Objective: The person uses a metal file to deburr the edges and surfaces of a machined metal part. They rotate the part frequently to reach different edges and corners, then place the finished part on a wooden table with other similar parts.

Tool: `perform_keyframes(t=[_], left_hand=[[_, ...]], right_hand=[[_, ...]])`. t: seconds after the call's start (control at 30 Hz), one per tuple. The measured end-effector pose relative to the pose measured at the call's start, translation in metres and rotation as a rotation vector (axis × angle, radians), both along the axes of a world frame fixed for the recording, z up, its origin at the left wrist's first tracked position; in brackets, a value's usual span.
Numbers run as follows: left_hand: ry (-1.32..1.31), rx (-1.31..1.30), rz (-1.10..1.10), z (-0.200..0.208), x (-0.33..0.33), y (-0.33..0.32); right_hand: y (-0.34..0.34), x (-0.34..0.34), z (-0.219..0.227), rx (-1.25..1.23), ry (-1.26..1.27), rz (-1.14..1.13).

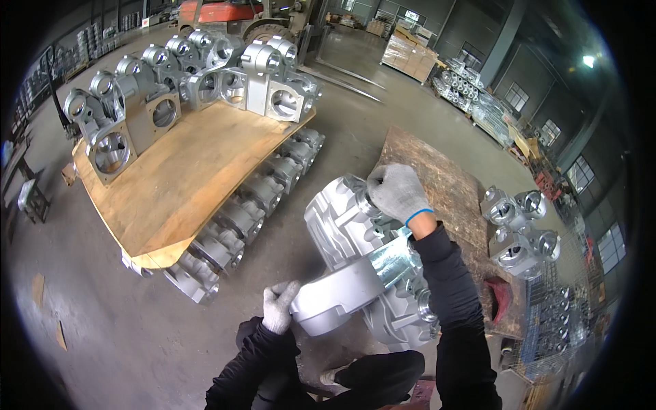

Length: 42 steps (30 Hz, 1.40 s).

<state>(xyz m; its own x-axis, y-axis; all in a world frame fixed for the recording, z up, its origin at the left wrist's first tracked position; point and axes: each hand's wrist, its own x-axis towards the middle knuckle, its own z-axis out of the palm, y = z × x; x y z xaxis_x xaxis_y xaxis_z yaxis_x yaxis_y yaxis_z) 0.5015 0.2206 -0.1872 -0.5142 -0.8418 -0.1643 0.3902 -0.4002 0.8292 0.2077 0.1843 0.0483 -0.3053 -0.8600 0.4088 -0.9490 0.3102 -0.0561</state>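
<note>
In front of me is a group of silver-grey cast metal housings; where one ends and another begins is hard to tell. My left hand, in a pale grey glove, is closed on the near left end of a smooth, rounded metal casting. A shiny machined face shows beside it. My right hand, in a grey glove with a blue cuff, is curled into a fist against the top of a ribbed casting. Whatever is inside that fist is hidden. Another ribbed casting sits at the near right.
At left, a plywood sheet lies over a layer of castings, with more housings standing on it. A worn brown tabletop is on the right, several castings beyond it. A forklift stands behind.
</note>
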Motion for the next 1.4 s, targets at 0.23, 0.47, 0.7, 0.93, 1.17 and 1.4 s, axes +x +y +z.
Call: perform_keyframes(t=[0.23, 0.47, 0.7, 0.93, 1.17, 1.4], left_hand=[[-0.038, 0.017, 0.205, 0.015, -0.010, 0.007], [-0.018, -0.112, 0.062, 0.019, -0.006, 0.002], [-0.021, -0.124, 0.021, 0.018, -0.006, 0.004], [0.057, -0.116, -0.010, 0.026, -0.006, 0.002], [0.057, -0.133, 0.016, 0.027, -0.007, 0.004], [0.067, -0.156, 0.006, 0.021, -0.007, 0.002]], right_hand=[[0.001, 0.009, 0.006, 0.046, 0.033, 0.013], [0.009, 0.025, 0.014, 0.080, -0.014, 0.058], [0.005, 0.033, 0.020, 0.102, 0.041, 0.111], [-0.003, 0.043, 0.034, 0.234, 0.010, 0.155], [-0.024, 0.048, 0.045, 0.362, 0.097, 0.110], [-0.026, 0.062, 0.029, 0.382, 0.220, 0.128]])
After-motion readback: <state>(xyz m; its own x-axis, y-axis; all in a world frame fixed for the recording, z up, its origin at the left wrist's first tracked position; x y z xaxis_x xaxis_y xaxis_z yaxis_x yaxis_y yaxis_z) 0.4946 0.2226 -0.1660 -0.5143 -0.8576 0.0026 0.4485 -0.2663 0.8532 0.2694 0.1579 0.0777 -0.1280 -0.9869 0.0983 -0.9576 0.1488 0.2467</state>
